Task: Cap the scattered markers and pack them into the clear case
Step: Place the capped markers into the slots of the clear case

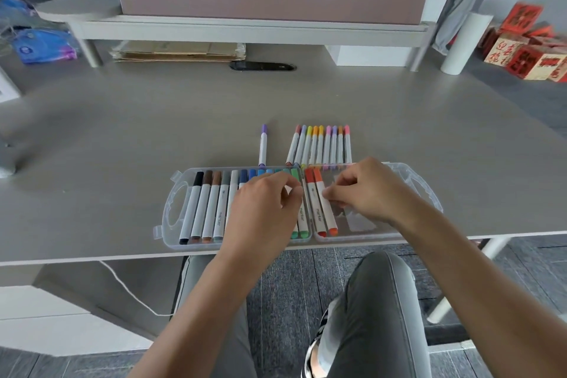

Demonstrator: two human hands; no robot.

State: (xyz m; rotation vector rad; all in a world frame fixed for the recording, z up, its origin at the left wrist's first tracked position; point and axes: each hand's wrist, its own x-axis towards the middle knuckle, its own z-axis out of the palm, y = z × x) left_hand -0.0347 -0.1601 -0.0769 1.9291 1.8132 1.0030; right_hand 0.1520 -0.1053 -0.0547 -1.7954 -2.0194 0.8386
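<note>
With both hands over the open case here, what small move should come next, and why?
Probably the right hand should settle the orange marker beside the red one, then reach for the row behind the case. The right half holds only those two markers, the left half looks full, and a purple marker also lies loose on the desk.

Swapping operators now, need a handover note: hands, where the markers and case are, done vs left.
Left hand: over the left half of the clear case, fingers bunched near the green markers; grip not readable.
Right hand: over the right half, fingertips at the orange marker.
Done: left half holds a capped row, black through green. Right half holds only the red marker and the orange one.
Left: the row of nine capped markers on the desk behind the case, plus a single purple marker beside it. Pack them; case lies open.
</note>
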